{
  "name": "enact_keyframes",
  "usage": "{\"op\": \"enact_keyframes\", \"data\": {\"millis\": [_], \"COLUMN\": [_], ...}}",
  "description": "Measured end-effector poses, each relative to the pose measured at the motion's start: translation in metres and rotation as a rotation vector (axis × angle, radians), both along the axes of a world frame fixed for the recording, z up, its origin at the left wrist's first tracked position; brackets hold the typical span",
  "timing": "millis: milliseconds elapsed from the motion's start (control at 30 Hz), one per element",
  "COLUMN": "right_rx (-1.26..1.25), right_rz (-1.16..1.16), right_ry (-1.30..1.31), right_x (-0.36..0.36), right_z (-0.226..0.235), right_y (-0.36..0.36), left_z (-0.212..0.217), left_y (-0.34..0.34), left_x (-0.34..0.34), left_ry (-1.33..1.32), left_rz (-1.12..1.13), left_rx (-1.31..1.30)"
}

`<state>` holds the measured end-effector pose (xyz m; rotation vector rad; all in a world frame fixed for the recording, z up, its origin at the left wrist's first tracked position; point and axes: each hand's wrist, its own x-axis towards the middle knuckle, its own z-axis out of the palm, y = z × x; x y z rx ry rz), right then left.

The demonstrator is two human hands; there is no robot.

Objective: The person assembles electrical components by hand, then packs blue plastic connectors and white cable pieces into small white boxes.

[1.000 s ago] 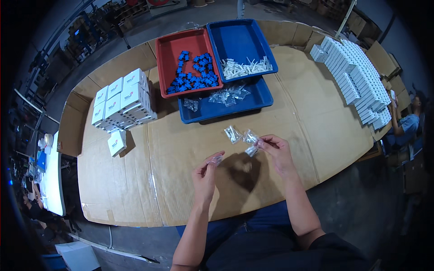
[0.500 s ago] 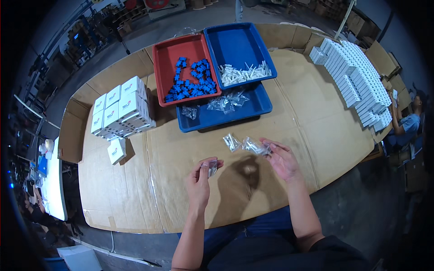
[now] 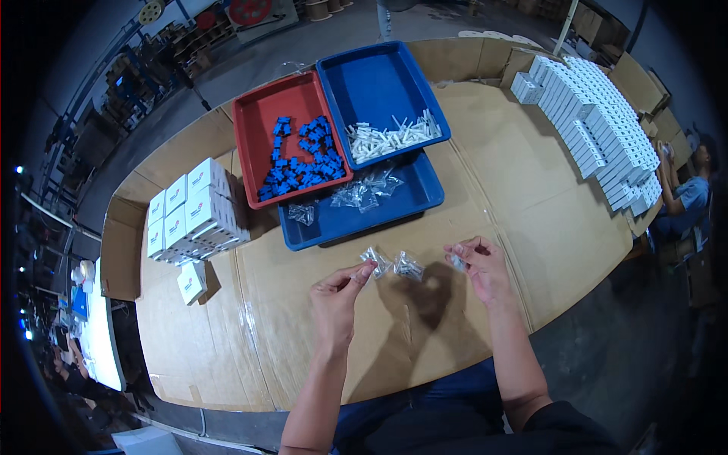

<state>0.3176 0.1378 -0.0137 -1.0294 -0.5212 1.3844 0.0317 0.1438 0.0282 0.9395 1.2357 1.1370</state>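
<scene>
My left hand [image 3: 335, 303] is closed in a pinch, its fingertips at the edge of a clear plastic bag [image 3: 374, 260] with silvery pieces inside. Whatever the pinch holds is too small to make out. Beside that bag on the cardboard lies a second clear bag [image 3: 408, 267] with similar contents. To the right, my right hand [image 3: 485, 274] pinches a small clear plastic bag [image 3: 457, 262] between thumb and fingers, apart from the two lying bags.
Beyond my hands stand a red tray [image 3: 243, 144] of blue plastic parts, a blue tray [image 3: 356, 76] of white plugs, and a lower blue tray [image 3: 364, 224] with clear bags. White boxes [image 3: 201, 208] are stacked left; many more [image 3: 595, 136] line the right. A person [image 3: 686, 189] sits far right.
My right hand has moved off the lying bag and now pinches a small clear bag. The small bag visible in my left hand no longer shows; that hand has reached toward the lying bags.
</scene>
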Motion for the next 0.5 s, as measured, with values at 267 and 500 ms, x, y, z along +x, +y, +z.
{"op": "enact_keyframes", "data": {"millis": [267, 500], "right_rx": [-0.075, 0.049], "right_rz": [0.112, 0.293], "right_ry": [-0.022, -0.273], "right_x": [0.016, 0.038], "right_z": [0.017, 0.062], "right_y": [0.054, 0.155], "left_z": [-0.002, 0.040], "left_y": [0.077, 0.196], "left_x": [0.033, 0.048], "left_ry": [-0.284, -0.003], "left_rz": [-0.055, -0.306], "left_rx": [0.033, -0.130]}}
